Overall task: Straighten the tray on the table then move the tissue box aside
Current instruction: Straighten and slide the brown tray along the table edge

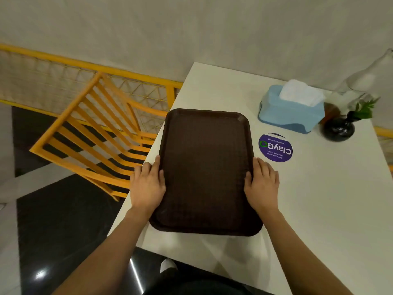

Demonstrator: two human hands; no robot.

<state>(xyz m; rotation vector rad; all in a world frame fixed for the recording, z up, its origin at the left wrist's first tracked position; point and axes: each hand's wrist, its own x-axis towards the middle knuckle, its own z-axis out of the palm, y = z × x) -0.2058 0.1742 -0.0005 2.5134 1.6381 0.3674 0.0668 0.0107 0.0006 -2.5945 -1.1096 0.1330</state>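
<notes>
Brown plastic tray [205, 171] looks stiff, light, slippery; both hands, left [146, 186] and right [262, 186], lie spread flat against its long edges; best gripped there.

Tray [205, 167]: dark brown, fine grid texture. Table [319, 199]: plain white. Tissue box [290, 111]: light blue, white tissue on top. Round sticker [275, 147]: purple, white lettering, one green letter. Chair [89, 133]: orange-yellow slats. Railing [85, 64]: yellow, mesh infill. Vase [338, 128]: glossy black, green leaves. Floor [63, 220]: black and pale tiles.
</notes>
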